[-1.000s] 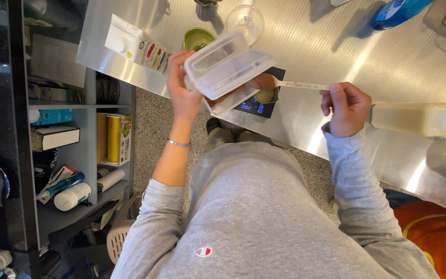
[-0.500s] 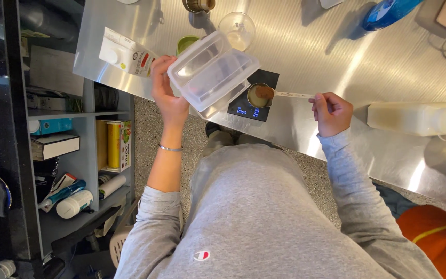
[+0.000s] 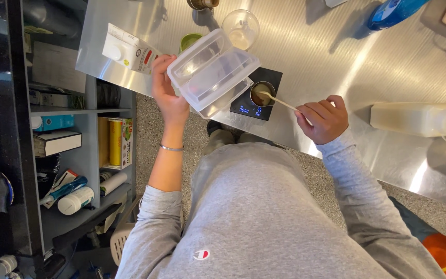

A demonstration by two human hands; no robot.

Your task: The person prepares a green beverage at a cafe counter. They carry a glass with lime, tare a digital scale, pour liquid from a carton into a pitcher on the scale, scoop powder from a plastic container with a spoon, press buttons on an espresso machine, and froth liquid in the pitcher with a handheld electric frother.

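Observation:
My left hand (image 3: 169, 98) holds a clear plastic container (image 3: 212, 72) tilted above the steel counter (image 3: 336, 57). My right hand (image 3: 322, 119) grips a thin spoon (image 3: 280, 102) whose tip rests in a small metal cup (image 3: 262, 94) of brown powder. The cup stands on a black digital scale (image 3: 256, 95) near the counter's front edge. The container hangs just left of the cup and partly covers the scale.
A milk carton (image 3: 127, 50) lies at the counter's left corner, next to a green cup (image 3: 189, 41) and a glass (image 3: 240, 27). A white squeeze bottle (image 3: 416, 119) lies at the right, a blue bottle (image 3: 393, 13) at the back. Shelves (image 3: 78, 150) with boxes and tubes stand left.
My right hand has brought the spoon down into the metal cup on the scale. My left hand and the container shifted slightly left, still tilted over the counter.

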